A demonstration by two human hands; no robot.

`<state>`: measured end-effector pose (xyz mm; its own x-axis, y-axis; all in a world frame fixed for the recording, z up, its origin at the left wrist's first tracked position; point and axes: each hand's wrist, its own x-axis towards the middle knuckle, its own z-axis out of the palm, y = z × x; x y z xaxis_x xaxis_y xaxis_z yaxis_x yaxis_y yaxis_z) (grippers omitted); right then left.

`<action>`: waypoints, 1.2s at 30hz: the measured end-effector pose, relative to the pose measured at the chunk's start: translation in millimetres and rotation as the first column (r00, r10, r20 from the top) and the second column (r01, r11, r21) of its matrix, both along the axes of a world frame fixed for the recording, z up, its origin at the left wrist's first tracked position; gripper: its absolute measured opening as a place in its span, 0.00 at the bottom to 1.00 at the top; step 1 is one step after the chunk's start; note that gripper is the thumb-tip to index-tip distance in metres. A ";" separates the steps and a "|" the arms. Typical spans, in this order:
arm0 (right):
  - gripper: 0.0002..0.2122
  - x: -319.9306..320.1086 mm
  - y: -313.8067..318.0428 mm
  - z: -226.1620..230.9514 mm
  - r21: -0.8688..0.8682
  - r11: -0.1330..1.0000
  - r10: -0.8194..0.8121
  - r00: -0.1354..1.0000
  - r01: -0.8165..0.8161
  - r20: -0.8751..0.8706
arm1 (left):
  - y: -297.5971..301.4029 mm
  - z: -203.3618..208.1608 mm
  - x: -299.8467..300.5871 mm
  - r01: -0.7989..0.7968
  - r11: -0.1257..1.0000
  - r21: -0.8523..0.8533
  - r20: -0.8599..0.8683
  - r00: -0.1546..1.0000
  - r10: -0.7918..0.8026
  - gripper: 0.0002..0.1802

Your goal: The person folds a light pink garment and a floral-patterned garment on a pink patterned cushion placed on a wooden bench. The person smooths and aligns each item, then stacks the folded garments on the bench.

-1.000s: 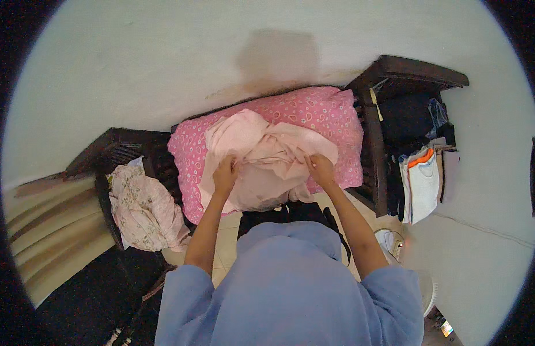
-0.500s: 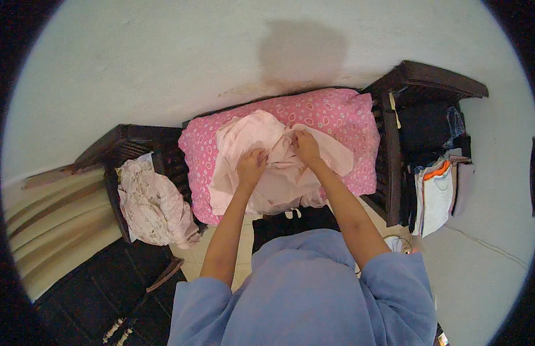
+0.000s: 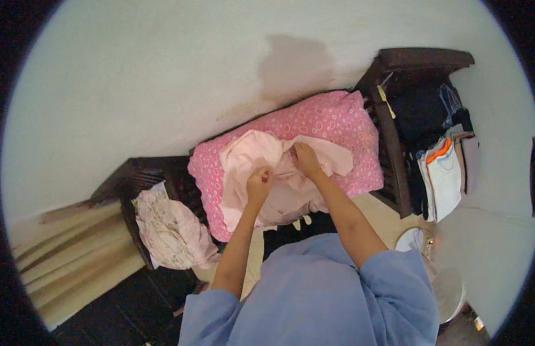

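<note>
A light pink garment point(image 3: 279, 199) lies crumpled on a bright pink cushion point(image 3: 339, 115) with a flower and drop pattern. Over the garment's left part my left hand point(image 3: 259, 183) is closed, its fingers pinching the pink cloth. My right hand point(image 3: 304, 157) is shut too, gripping a gathered fold near the garment's middle. The cloth between both hands is bunched, and its lower edge hangs over the front of the cushion.
A dark wooden seat frame point(image 3: 394, 155) surrounds the cushion. On its left stands a pile of pale floral cloth point(image 3: 175, 230); on its right are stacked folded clothes point(image 3: 446, 179). A white wall point(image 3: 163, 86) rises behind. A round white object point(image 3: 414, 239) stands at the lower right.
The view has tilted and shifted a little. My left hand has curled more tightly and moved slightly toward me; the right hand keeps its place on the cloth.
</note>
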<state>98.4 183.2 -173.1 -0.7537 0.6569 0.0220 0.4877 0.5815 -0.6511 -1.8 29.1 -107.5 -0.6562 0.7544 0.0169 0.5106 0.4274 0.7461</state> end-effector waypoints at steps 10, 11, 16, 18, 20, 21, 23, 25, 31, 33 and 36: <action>0.12 45.4 -28.9 75.0 -0.352 0.917 -0.282 0.929 0.188 -0.238 | -17.3 26.5 25.0 0.091 0.995 0.042 0.134 0.986 -0.096 0.08; 0.11 54.4 -39.4 85.8 -0.347 0.923 -0.260 0.936 0.169 -0.236 | -18.4 30.8 30.2 0.033 0.998 0.046 0.268 0.962 -0.044 0.08; 0.11 71.8 -95.0 115.9 -0.293 0.947 -0.229 0.915 0.131 -0.332 | -26.7 63.0 48.3 0.061 0.998 -0.001 0.715 0.698 -0.042 0.12; 0.11 70.0 -111.9 125.1 -0.389 0.901 -0.333 0.881 0.192 -0.336 | -33.6 66.1 52.7 0.090 0.995 0.045 0.732 0.675 -0.094 0.11; 0.10 70.5 -124.2 131.5 -0.367 0.893 -0.382 0.870 0.261 -0.311 | -42.3 64.7 52.6 0.100 0.992 0.081 0.730 0.671 -0.127 0.11; 0.10 70.4 -129.4 132.9 -0.358 0.885 -0.410 0.862 0.297 -0.299 | -44.8 64.1 49.8 0.148 0.986 0.072 0.684 0.712 -0.157 0.11; 0.09 70.0 -138.8 131.7 -0.370 0.867 -0.451 0.843 0.334 -0.293 | -51.4 62.5 42.6 0.244 0.969 0.043 0.582 0.782 -0.223 0.10; 0.08 67.3 -150.6 127.5 -0.376 0.848 -0.495 0.811 0.373 -0.311 | -58.4 52.5 38.6 0.243 0.968 0.058 0.594 0.771 -0.229 0.10; 0.08 59.6 -175.3 116.1 -0.378 0.800 -0.575 0.776 0.467 -0.258 | -68.8 56.5 41.4 0.202 0.973 0.116 0.614 0.755 -0.230 0.09; 0.07 56.1 -178.4 117.4 -0.323 0.815 -0.565 0.783 0.481 -0.260 | -72.4 55.9 42.6 0.119 0.985 0.124 0.695 0.698 -0.172 0.09; 0.08 51.4 -177.7 120.1 -0.299 0.838 -0.527 0.818 0.455 -0.232 | -76.4 39.8 38.4 -0.062 0.990 0.123 0.879 0.470 -0.080 0.09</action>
